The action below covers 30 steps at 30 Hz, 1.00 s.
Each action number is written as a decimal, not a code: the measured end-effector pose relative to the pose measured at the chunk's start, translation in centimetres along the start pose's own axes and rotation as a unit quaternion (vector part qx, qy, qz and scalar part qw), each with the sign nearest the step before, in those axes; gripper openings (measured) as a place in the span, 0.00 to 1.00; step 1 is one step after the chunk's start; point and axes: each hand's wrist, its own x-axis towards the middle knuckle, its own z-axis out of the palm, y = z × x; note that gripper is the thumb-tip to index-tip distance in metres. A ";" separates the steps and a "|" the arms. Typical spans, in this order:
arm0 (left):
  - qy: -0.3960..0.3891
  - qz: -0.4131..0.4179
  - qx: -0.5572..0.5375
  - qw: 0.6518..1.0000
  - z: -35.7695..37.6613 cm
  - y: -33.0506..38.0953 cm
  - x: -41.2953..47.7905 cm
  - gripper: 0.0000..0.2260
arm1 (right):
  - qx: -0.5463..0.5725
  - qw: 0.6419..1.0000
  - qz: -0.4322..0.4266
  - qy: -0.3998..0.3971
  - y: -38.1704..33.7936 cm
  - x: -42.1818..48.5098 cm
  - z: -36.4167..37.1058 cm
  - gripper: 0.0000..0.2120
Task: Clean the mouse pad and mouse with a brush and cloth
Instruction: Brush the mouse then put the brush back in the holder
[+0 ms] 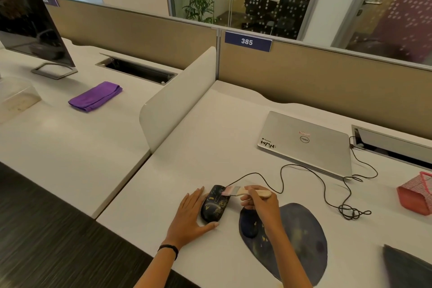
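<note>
A black mouse (214, 204) with gold markings lies on the white desk, just left of the dark oval mouse pad (301, 238). My left hand (189, 216) cups the mouse's left side and near end, fingers spread on the desk. My right hand (261, 203) grips a small wooden-handled brush (243, 192), whose pale bristles touch the front of the mouse. A folded purple cloth (95, 96) rests on the neighbouring desk at far left, well away from both hands.
The mouse cable (327, 194) loops rightward to a shut silver laptop (306, 142). A red basket (416, 194) sits at the right edge, a dark object (406, 266) at bottom right. A white divider (177, 98) separates the desks; a monitor (32, 28) stands far left.
</note>
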 end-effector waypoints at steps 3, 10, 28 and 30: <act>-0.004 0.000 0.000 1.000 -0.1 0.1 0.0 0.39 | 0.002 0.999 -0.023 0.034 -0.1 -0.1 0.0 0.06; -0.002 0.000 -0.015 1.000 -0.1 0.1 -0.1 0.37 | -0.012 0.998 -0.048 0.036 -0.1 -0.5 0.4 0.06; -0.002 0.002 -0.015 1.000 -0.5 0.4 -0.1 0.40 | -0.012 1.000 -0.013 -0.006 -0.9 -0.4 0.3 0.10; -0.005 -0.001 -0.016 1.000 -0.4 0.3 -0.1 0.39 | -0.016 0.999 0.000 -0.028 -0.9 -0.4 0.4 0.10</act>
